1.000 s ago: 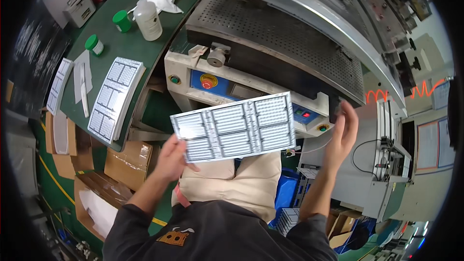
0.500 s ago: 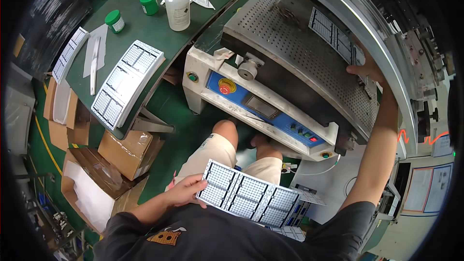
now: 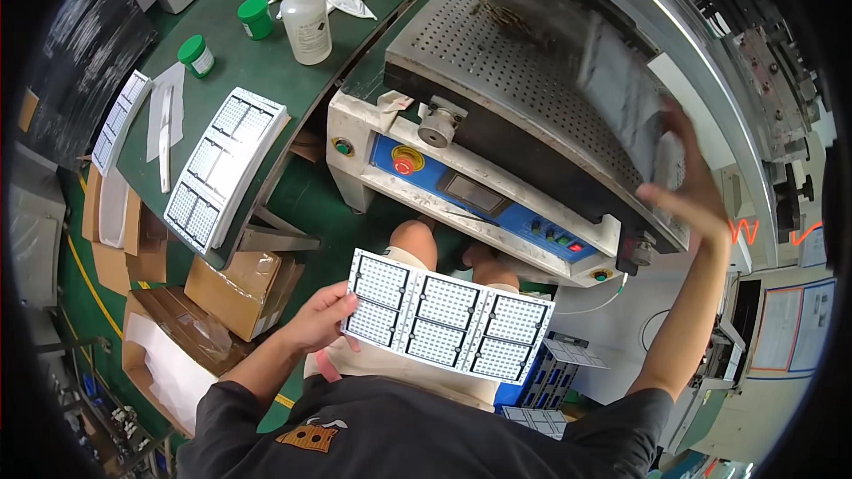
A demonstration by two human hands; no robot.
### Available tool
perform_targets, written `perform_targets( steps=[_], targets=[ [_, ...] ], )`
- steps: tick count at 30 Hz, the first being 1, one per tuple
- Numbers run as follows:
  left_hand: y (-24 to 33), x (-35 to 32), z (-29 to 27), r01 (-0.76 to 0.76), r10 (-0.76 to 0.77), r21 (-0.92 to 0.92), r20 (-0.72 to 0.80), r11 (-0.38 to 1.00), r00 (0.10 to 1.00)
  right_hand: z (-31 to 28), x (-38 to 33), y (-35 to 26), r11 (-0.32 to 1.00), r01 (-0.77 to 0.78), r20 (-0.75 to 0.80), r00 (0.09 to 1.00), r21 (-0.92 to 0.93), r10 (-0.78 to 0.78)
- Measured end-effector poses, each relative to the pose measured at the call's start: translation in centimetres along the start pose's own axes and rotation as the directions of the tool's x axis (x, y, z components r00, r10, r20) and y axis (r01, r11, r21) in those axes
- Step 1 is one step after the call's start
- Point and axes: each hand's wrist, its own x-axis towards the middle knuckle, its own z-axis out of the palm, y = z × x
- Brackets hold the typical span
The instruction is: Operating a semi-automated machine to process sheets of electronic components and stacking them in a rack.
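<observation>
My left hand (image 3: 321, 318) grips one end of a white circuit board panel (image 3: 441, 310) above my lap, thumb on its upper face. Three blocks of small pads outlined in black run along this panel. Out to the right, my right hand (image 3: 697, 182) holds the edge of a second panel (image 3: 619, 93), smeared by motion. That panel is tilted over the perforated metal bed (image 3: 461, 44) of a machine, beneath a raised metal frame (image 3: 661, 13).
The machine's blue front panel (image 3: 430, 182) carries a red emergency button (image 3: 406, 160). On the green table (image 3: 266, 66) at left stand a stack of panels (image 3: 222, 160), a spatula (image 3: 165, 142), green-lidded jars (image 3: 196, 56) and a squeeze bottle (image 3: 309, 27). Cardboard boxes (image 3: 235, 288) sit below.
My right hand has lifted the second panel off the perforated bed, tilting it. The panel in my left hand has moved forward, away from my chest, and shows its face more fully.
</observation>
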Motion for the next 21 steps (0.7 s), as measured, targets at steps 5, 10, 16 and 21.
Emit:
perform_targets(
  steps=[5,10,16,21],
  targets=[
    [3.5,0.9,1.6,-0.080,0.076,0.030,0.123,0.996,0.990,1.8,-2.1,-2.1,0.972,0.176,0.091,0.982,-0.158,-0.163],
    [8.9,2.5,4.7,-0.181,0.147,0.074,0.329,0.981,0.933,1.4,-4.0,-0.3,0.990,0.124,-0.183,0.977,0.063,-0.110],
    [17.1,4.9,10.1,-0.286,0.228,0.091,0.399,0.954,0.888,0.9,-10.6,0.2,0.446,-0.167,0.146,0.986,0.879,0.082],
    [23.3,11.3,15.4,-0.547,0.416,0.525,0.355,0.652,0.837,1.0,-6.8,0.5,0.682,-0.160,-0.228,0.868,0.713,0.442]
  ],
)
